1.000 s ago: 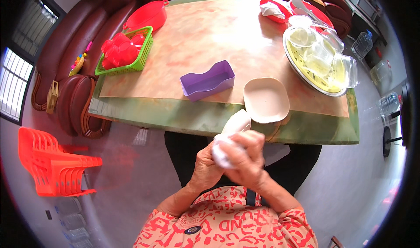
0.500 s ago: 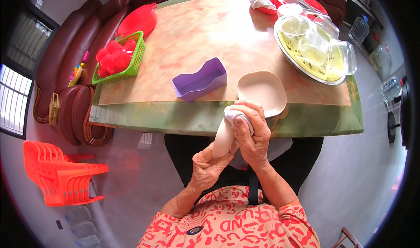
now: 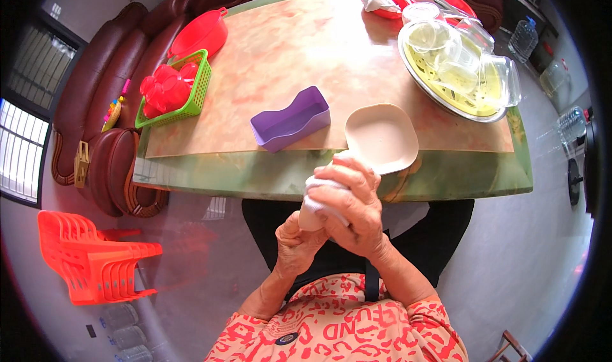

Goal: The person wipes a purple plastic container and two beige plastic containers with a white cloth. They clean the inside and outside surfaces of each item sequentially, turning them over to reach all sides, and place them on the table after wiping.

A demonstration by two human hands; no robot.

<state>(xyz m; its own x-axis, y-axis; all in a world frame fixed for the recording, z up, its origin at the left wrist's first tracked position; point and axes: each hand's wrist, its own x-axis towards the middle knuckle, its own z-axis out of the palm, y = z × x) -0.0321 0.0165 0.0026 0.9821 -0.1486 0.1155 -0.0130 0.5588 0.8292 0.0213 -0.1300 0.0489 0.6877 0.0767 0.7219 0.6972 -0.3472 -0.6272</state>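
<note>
My left hand [image 3: 297, 246] is closed on the lower end of a beige dish [image 3: 310, 220], held edge-on in front of my lap and mostly hidden by my hands. A white cloth [image 3: 317, 190] is bunched under the fingers of my right hand [image 3: 354, 204], which wraps over the dish's upper part. Just beyond my right hand, a rounded-square beige tray [image 3: 382, 135] rests near the table's front edge. To its left stands a purple open-topped box [image 3: 301, 132] with a scooped side.
At the table's left are a green basket [image 3: 202, 84] of red cups [image 3: 167, 91] and a red basin [image 3: 203, 35]. A metal bowl [image 3: 440, 107] with a yellow strainer and clear plastic cups occupies the right. Red chairs [image 3: 95, 260] are stacked on the floor at left.
My right hand has slid left and turned over the beige dish with the cloth, covering more of it. My left hand has shifted slightly, still gripping the dish.
</note>
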